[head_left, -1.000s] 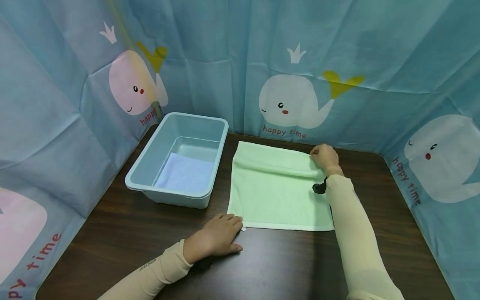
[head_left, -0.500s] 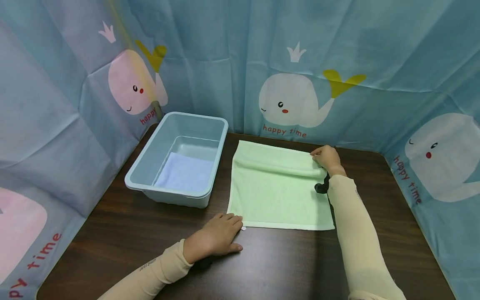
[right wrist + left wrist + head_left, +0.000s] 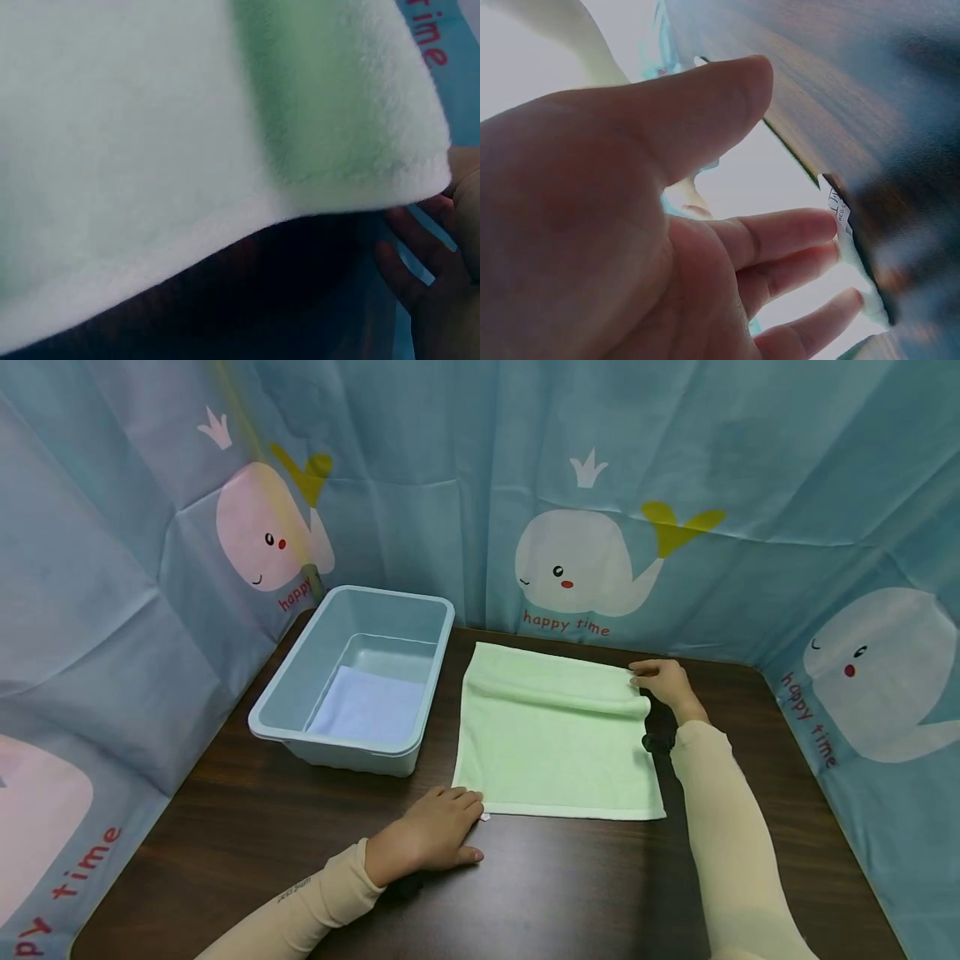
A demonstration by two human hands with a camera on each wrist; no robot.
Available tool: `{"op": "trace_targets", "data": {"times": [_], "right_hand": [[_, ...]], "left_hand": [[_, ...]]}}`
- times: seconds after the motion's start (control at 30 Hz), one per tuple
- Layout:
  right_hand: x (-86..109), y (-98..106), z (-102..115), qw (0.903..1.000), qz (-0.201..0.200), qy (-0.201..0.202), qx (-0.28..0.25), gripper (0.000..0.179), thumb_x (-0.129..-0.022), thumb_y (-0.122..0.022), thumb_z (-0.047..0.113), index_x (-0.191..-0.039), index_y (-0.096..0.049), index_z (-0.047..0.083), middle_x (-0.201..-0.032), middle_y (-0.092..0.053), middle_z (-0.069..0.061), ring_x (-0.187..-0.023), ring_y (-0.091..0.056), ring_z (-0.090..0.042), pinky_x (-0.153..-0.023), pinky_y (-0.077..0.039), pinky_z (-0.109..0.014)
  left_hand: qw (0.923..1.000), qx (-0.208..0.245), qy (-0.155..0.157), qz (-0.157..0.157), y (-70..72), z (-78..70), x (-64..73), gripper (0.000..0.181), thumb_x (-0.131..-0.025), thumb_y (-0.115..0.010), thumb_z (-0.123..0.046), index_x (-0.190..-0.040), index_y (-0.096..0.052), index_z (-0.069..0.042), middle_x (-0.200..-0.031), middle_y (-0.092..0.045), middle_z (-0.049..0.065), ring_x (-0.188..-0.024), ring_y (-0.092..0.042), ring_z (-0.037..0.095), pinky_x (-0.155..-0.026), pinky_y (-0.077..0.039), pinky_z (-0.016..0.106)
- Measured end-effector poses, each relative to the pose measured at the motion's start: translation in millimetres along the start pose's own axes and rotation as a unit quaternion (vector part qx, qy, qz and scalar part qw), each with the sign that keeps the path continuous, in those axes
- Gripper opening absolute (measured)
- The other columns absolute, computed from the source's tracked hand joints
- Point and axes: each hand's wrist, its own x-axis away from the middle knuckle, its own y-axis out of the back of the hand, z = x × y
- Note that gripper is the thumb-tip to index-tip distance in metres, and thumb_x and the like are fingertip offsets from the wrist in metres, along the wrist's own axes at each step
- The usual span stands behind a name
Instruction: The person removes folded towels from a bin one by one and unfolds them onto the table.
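Observation:
A pale green towel [image 3: 555, 743] lies spread on the dark table, with a raised ridge running across its far part. My left hand [image 3: 438, 831] rests palm down at the near left corner, fingertips on the towel's edge beside a small white label [image 3: 838, 206]. At the far right corner is my right hand [image 3: 666, 683], its fingers extended and fingertips right at the corner. In the right wrist view the lifted towel edge [image 3: 360, 191] hides part of that hand; its visible fingers [image 3: 420, 244] are spread loosely.
Left of the towel stands a light blue plastic basin [image 3: 258, 722] with a pale lavender cloth [image 3: 371, 706] lying in it. Blue whale-print curtains [image 3: 420, 510] border the table [image 3: 555, 893] at the back and both sides.
My right hand has shifted slightly to the right and its fingers have straightened, uncovering more of the towel's right edge. The left hand and the basin stay in place.

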Motion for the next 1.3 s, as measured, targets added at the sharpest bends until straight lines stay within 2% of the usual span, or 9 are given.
{"op": "trace_targets", "data": {"times": [0.17, 0.4, 0.7, 0.9, 1.13, 1.3], "right_hand": [[2.1, -0.6, -6.8, 0.9998, 0.018, 0.004, 0.011, 0.046, -0.096, -0.065, 0.017, -0.14, -0.056, 0.005, -0.153, -0.037, -0.026, -0.134, -0.04, -0.046, -0.11, -0.038, -0.062], [2.0, -6.7, -9.3, 0.9989, 0.025, 0.026, 0.031, 0.044, -0.097, -0.063, 0.012, -0.139, -0.055, 0.002, -0.154, -0.035, -0.023, -0.138, -0.035, -0.046, -0.112, -0.034, -0.063], [3.9, -8.3, -8.3, 0.9984, 0.036, 0.025, 0.035, 0.046, -0.098, -0.061, 0.012, -0.141, -0.052, 0.001, -0.154, -0.032, -0.024, -0.138, -0.033, -0.047, -0.112, -0.034, -0.063], [2.5, -8.5, -7.1, 0.9983, 0.036, 0.023, 0.039, 0.045, -0.099, -0.06, 0.013, -0.142, -0.051, 0.002, -0.153, -0.032, -0.023, -0.136, -0.035, -0.046, -0.111, -0.035, -0.062], [1.0, -10.3, -5.6, 0.9981, 0.033, 0.01, 0.051, 0.045, -0.099, -0.06, 0.014, -0.142, -0.052, 0.003, -0.153, -0.032, -0.023, -0.138, -0.034, -0.046, -0.111, -0.036, -0.061], [1.8, -10.3, -4.3, 0.9983, 0.032, 0.01, 0.048, 0.046, -0.099, -0.059, 0.013, -0.143, -0.051, 0.002, -0.153, -0.031, -0.024, -0.138, -0.033, -0.047, -0.111, -0.037, -0.061]], "left_hand": [[0.9999, 0.01, -0.003, 0.0, -0.3, 0.5, 0.5, 0.065, -0.089, -0.068, -0.048, -0.14, -0.052, -0.012, -0.147, -0.052, 0.004, -0.138, -0.048, 0.026, -0.113, -0.039, 0.048], [1.0, 0.003, -0.001, 0.008, -1.2, 0.4, -0.2, 0.066, -0.091, -0.066, -0.049, -0.145, -0.05, -0.015, -0.149, -0.05, 0.003, -0.14, -0.045, 0.025, -0.114, -0.038, 0.048], [0.9998, -0.011, 0.001, 0.016, 0.6, -0.4, 3.1, 0.062, -0.091, -0.064, -0.051, -0.143, -0.053, -0.017, -0.146, -0.052, 0.003, -0.138, -0.048, 0.024, -0.114, -0.038, 0.047], [0.9998, -0.021, 0.0, 0.007, 5.1, 1.3, 6.7, 0.056, -0.091, -0.065, -0.051, -0.134, -0.06, -0.017, -0.132, -0.058, 0.001, -0.125, -0.055, 0.024, -0.111, -0.04, 0.045], [0.9996, -0.026, -0.007, -0.003, 8.3, 4.4, 10.9, 0.041, -0.089, -0.066, -0.053, -0.11, -0.068, -0.018, -0.105, -0.059, -0.002, -0.099, -0.059, 0.02, -0.1, -0.045, 0.043], [0.9996, -0.027, -0.007, -0.003, 10.7, 4.8, 13.7, 0.038, -0.089, -0.065, -0.053, -0.103, -0.067, -0.018, -0.1, -0.059, -0.002, -0.093, -0.058, 0.019, -0.097, -0.046, 0.043]]}}
